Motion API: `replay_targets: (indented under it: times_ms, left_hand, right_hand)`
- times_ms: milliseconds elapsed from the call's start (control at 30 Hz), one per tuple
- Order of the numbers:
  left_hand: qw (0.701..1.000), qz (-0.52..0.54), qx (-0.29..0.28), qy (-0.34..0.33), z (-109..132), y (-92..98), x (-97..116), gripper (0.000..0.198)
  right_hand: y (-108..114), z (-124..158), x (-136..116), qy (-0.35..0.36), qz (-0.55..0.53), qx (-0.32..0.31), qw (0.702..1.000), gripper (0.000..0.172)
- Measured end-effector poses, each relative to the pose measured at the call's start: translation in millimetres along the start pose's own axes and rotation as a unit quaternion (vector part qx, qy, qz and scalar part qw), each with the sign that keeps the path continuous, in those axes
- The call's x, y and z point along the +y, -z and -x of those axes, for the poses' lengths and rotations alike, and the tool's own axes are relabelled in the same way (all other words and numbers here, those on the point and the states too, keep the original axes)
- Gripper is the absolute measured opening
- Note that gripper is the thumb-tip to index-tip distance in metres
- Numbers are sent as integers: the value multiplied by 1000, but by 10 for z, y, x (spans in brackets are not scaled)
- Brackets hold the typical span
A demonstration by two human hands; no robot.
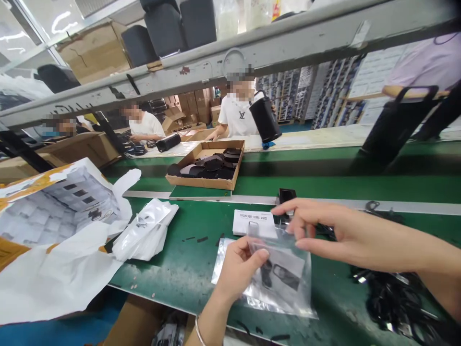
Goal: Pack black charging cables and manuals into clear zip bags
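Note:
My left hand (242,271) pinches a clear plastic bag (297,298) between thumb and fingers, low over the green bench. Inside the bag lie a printed card and a dark item, possibly a cable. Over the bag's upper right corner reaches my right hand (320,230), fingers apart and holding nothing that I can see. Just behind the bag sits a stack of white booklets (254,222) printed "THUNDER TRAIL PRO". More flat plastic bags (220,259) lie under my left hand. A small black box (287,194) stands beyond my right fingertips.
Coiled black cables (396,302) lie at right under my forearm. At left are a pile of white packets (147,230) and an open white sack (72,254). A carton tray (201,182) of dark parts stands on the green conveyor (306,168); a black speaker (399,120) is blurred. Co-workers sit opposite.

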State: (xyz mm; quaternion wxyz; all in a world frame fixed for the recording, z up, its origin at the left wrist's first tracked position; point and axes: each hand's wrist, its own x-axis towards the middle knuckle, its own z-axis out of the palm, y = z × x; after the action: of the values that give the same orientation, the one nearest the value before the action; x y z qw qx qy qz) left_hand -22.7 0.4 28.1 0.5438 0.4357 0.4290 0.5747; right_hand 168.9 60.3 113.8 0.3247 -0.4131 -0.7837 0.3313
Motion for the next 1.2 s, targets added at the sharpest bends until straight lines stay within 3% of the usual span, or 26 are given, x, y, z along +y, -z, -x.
replay_targets:
  times_ms: [233,300,367,500,700,900,967,1100,1200]
  left_hand:
    - [994,-60,90,-32,-22,-116,-87,14]
    - [992,-56,111,-29,-44,-134,-98,14]
    - [993,-49,101,-22,-63,-137,-97,16]
    - [996,-47,75,21,-80,-109,-86,19]
    - [993,-76,82,28,-101,-99,-81,16]
    - [990,-139,25,29,-99,-2,-43,9]
    - [993,-113,23,22,-84,37,-48,7]
    - [996,61,51,46,-60,7,-123,45]
    - [994,31,50,94,-64,-80,-217,52]
  right_hand:
    - [-437,367,426,-102,-92,28,990,44]
    - [-469,382,469,-127,-136,19,982,37]
    - [-464,373,482,-148,-163,19,975,31]
    - [-434,343,492,-168,-188,44,967,43]
    - [-427,299,557,-132,-166,-7,977,28]
    - [-313,288,637,-123,-154,-33,980,20]
    - [-304,287,679,-124,-149,-35,980,19]
    - [-364,282,745,-129,-173,-9,976,19]
    - [-409,295,768,-124,-202,-5,971,21]
